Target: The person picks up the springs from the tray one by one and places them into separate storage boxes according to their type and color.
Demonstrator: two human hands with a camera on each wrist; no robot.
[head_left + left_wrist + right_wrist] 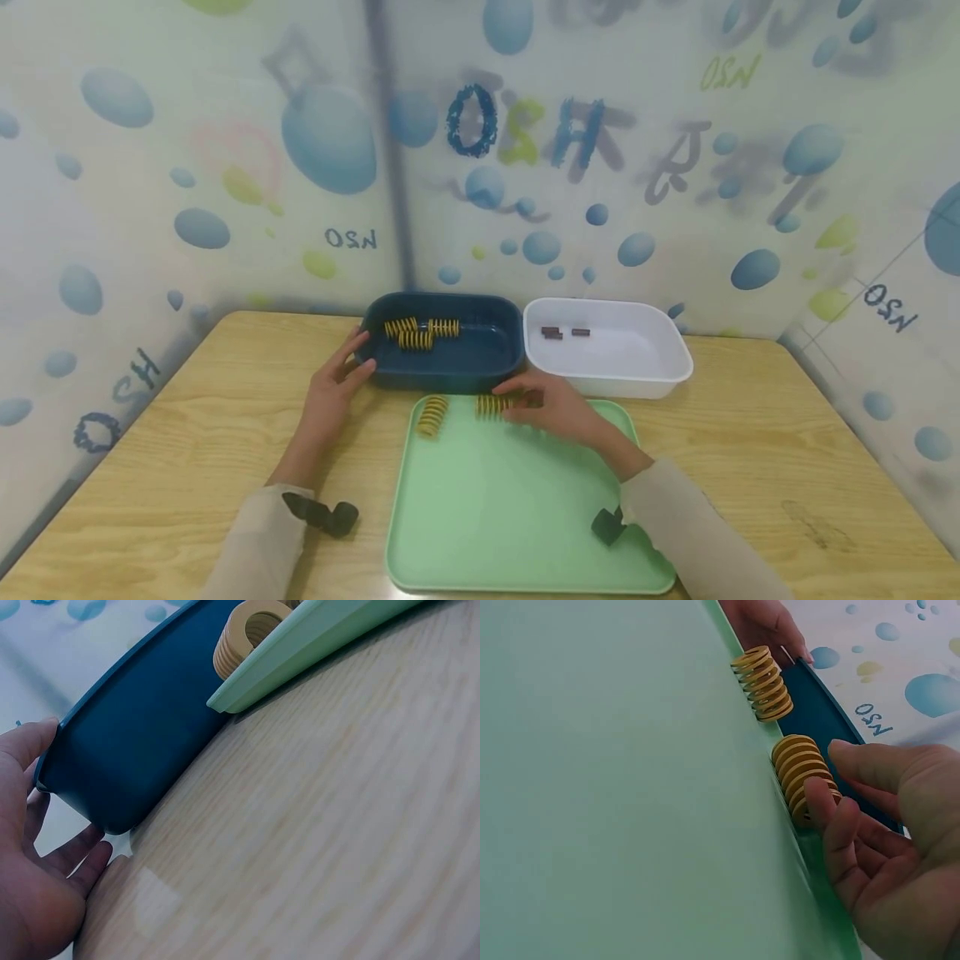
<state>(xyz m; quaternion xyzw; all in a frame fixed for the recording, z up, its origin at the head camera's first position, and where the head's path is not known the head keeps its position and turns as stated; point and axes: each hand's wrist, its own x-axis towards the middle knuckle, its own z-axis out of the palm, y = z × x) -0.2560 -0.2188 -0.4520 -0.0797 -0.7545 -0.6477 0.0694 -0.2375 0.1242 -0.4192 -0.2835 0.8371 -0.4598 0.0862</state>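
Near the left end of the dark blue bin (480,367), my left hand (336,392) has its thumb and a finger on the rim. In the left wrist view, the fingers look loosely spread around the bin's end. At the green tray's (517,500) far edge, my right hand (551,407) is around the right end of a yellow coil spring (491,407). One fingertip overlaps the spring in the right wrist view, and another finger stands apart from it. A second yellow spring (432,417) lies at the tray's far left corner. Three yellow springs (416,340) lie in the bin.
A white bin (645,358) stands beside the blue one, with several small dark brown pieces (581,332) inside. Both bins stand on the wooden table (750,433), behind the tray. A patterned wall (480,233) rises behind the table.
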